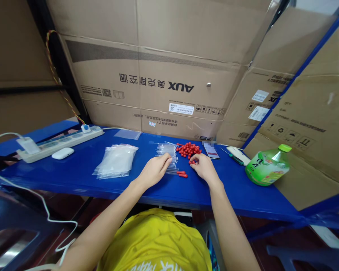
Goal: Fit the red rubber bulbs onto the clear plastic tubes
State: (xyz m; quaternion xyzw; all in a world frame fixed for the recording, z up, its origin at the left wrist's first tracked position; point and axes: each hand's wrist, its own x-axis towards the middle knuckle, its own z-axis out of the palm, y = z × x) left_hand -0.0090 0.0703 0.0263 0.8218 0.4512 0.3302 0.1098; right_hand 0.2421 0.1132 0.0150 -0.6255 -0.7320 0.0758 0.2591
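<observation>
Capping seems in hand: left hand (155, 169) curls over clear tubes (166, 151), grip unclear, right hand (205, 168) pinches a red bulb (192, 162) by the pile (188, 149) beyond, needing careful alignment

Thin clear tubes (167, 151) lie flat in a loose bundle on the blue counter (81, 169), their near ends under the fingertips of the left hand (154, 170). Just right of them sits a heap of small red caps (188, 149), the right hand (205, 168) touching its near edge. Two red-capped tubes (182, 174) lie side by side between the hands.
</observation>
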